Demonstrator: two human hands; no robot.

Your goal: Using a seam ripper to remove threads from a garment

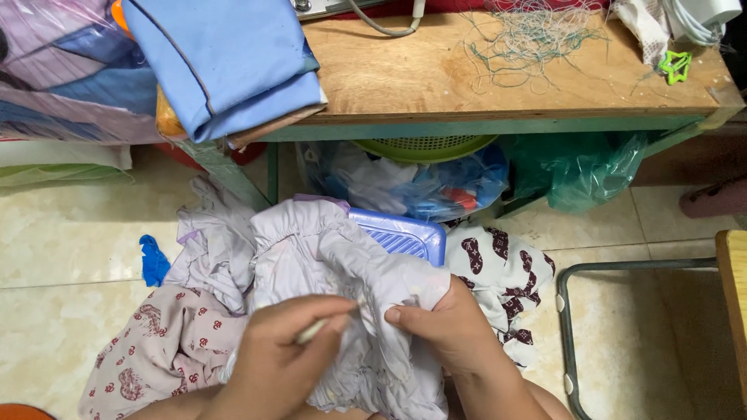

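Observation:
A crumpled pale lilac garment (327, 257) lies over my lap and a blue plastic basket (405, 233). My left hand (280, 358) pinches a thin white stick-like tool (315, 330) with its tip against the gathered fabric. My right hand (451, 327) grips a fold of the same garment, thumb on top, right beside the tool's tip.
A wooden table (467, 70) with loose thread (529, 35) and folded blue cloth (226, 62) stands ahead. Beneath it are a green basket (424, 146) and plastic bags (420, 187). Patterned cloths (156, 350) (506, 272) lie on the tiled floor. A metal frame (564, 311) is at the right.

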